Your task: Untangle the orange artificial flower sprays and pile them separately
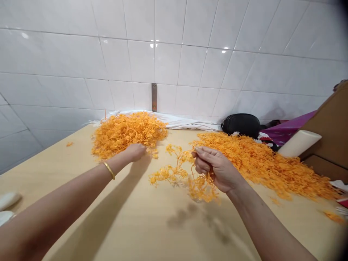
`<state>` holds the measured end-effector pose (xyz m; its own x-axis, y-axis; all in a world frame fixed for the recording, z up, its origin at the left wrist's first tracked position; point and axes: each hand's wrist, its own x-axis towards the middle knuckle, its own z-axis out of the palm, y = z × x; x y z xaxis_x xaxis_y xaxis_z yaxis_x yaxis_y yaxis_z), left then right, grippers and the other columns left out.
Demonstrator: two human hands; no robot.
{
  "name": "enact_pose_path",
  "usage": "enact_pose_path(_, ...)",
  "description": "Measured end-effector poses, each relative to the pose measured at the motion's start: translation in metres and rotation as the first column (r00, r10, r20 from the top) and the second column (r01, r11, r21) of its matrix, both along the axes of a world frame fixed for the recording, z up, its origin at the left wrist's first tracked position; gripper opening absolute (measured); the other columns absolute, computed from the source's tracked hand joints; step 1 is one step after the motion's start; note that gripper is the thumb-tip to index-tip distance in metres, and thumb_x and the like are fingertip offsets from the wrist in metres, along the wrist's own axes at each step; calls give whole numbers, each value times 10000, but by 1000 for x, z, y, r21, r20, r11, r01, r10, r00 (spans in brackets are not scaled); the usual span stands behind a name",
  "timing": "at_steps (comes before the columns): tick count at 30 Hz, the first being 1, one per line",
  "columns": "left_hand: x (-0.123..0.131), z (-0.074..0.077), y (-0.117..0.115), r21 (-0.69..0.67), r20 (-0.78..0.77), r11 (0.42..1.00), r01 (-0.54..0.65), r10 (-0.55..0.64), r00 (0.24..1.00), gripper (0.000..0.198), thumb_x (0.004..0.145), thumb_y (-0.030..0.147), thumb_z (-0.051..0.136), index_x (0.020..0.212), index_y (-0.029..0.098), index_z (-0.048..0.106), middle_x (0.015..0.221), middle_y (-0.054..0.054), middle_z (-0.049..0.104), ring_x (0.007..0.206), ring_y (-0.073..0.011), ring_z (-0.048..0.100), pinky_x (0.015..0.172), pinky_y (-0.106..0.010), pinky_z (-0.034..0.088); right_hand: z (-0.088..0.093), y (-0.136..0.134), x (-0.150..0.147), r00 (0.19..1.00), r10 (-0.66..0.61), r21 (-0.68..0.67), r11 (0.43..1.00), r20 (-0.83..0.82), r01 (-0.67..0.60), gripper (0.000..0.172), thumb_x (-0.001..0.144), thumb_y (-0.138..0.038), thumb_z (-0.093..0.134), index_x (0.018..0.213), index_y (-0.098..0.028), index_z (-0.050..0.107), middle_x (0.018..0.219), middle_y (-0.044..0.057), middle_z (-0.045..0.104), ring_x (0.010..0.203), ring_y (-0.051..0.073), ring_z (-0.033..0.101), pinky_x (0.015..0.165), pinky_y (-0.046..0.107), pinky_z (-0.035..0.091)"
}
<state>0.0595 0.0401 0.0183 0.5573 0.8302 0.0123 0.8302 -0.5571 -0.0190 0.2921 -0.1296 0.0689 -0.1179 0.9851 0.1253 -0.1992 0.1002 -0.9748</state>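
My right hand (213, 167) pinches the stem of an orange artificial flower sprig (168, 174), whose branching ends hang to the left and below the fingers, above the table. My left hand (136, 152) is closed at the front edge of a heaped pile of orange sprigs (127, 130). Its fingertips face away from me, and what they grip, if anything, is hidden. A small orange tuft (152, 153) shows just right of those fingers. To the right of my right hand spreads a second, longer pile of orange sprigs (261, 165).
Behind the piles, a white cloth (187, 121) lies along the tiled wall. At the right stand a black case (241, 124), a pale roll (300, 143) and a cardboard box (328, 123), with purple material (288, 127) between. White objects (9, 200) lie at the table's left edge.
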Motion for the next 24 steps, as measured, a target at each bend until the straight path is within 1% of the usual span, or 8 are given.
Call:
enact_pose_path(3,17,10,-31,-40,113,998,55,-50,992,109,637,128,474,571,142,559,614,-85,556,606,-187,503,535,-271,337,0,6,0,999,-17,90,996,35,14,250,763,-309,499,571,-150,511,417,-59,338,431,49,283,473,221,240)
enact_pose_path(6,24,19,-62,-333,478,940,76,98,873,193,645,282,527,500,155,544,538,-43,532,542,-151,480,498,-244,321,1,12,-2,1000,16,141,990,-3,-15,128,745,-287,523,724,-168,562,429,-76,301,420,50,241,460,224,214)
enact_pose_path(8,25,20,-72,-581,646,796,171,324,691,323,667,447,487,588,151,590,615,-52,578,572,-154,507,502,-239,341,-5,13,-5,996,80,122,990,-28,-76,211,727,-278,542,915,-182,549,433,-94,258,402,46,198,442,219,185)
enact_pose_path(10,28,13,-74,-737,669,564,373,525,527,485,675,570,401,703,135,614,728,-80,613,658,-173,543,562,-255,382,-20,13,-9,982,188,34,981,6,-188,291,719,-288,544,985,-173,522,428,-103,234,388,41,181,428,211,174)
enact_pose_path(13,38,-9,-70,-749,568,234,620,708,419,559,662,613,388,768,107,600,764,-110,623,728,-195,564,684,-302,405,-50,7,-14,922,342,-173,934,182,-313,211,726,-322,512,837,-146,549,413,-97,252,370,38,199,403,202,174)
enact_pose_path(15,48,-24,-69,-727,498,136,673,779,382,468,665,550,463,796,117,584,752,-99,628,719,-190,573,717,-319,402,-67,0,-16,843,398,-260,912,363,-318,183,734,-311,480,696,-142,539,415,-82,282,373,40,225,392,200,173)
enact_pose_path(19,76,-37,-73,-731,424,103,675,843,331,218,640,268,607,806,133,565,714,-52,620,635,-150,570,688,-303,412,-77,-13,-18,668,380,-224,923,639,-312,180,717,-201,430,547,-149,456,474,-52,376,441,49,307,423,190,219)
enact_pose_path(24,105,-18,-74,-650,503,205,732,838,212,227,606,96,607,825,136,559,601,4,538,535,-98,525,603,-266,410,-72,-19,-17,508,232,-78,949,830,-306,217,673,-147,427,477,-153,334,457,-54,331,467,55,304,457,199,220)
